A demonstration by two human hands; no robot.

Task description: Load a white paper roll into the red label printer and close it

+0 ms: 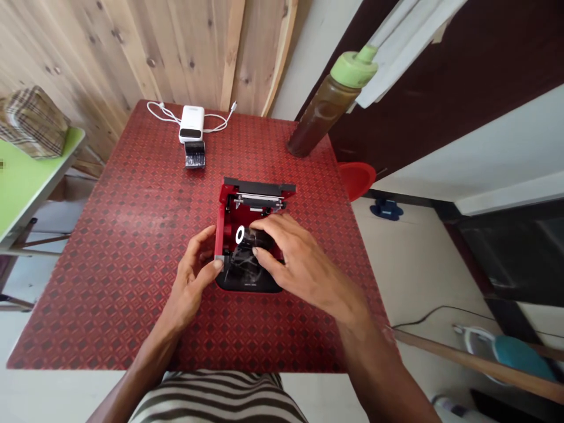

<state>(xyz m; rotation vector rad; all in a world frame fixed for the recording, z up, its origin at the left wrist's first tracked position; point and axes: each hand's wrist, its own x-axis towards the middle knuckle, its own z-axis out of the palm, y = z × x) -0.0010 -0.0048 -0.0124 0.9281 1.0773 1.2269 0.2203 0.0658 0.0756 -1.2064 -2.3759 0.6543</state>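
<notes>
In the head view, the step in hand looks to be placing or adjusting the roll [247, 238] in the open box [219, 220]. The right hand [306, 264] has its thumb on the near side and its fingers over the far side, pinching the black, white-cored roll at the middle of the box's mouth. The left hand [192, 279] has its fingers spread and curved along the box's left wall, thumb on the near left corner, seemingly bracing it. The next move probably calls for a steady box and a level roll, with care not to crease the black film [247, 261] sloping down on its near side.

The box, red inside, stands on the table [132, 264]; its lid [259, 187] is raised at the far side, above a bar and roller. The right hand hides part of the interior, so whether the roll rests on a support I cannot tell. Far right stands a brown bottle [324, 108] with its green cap on; how full it is, I cannot tell.
</notes>
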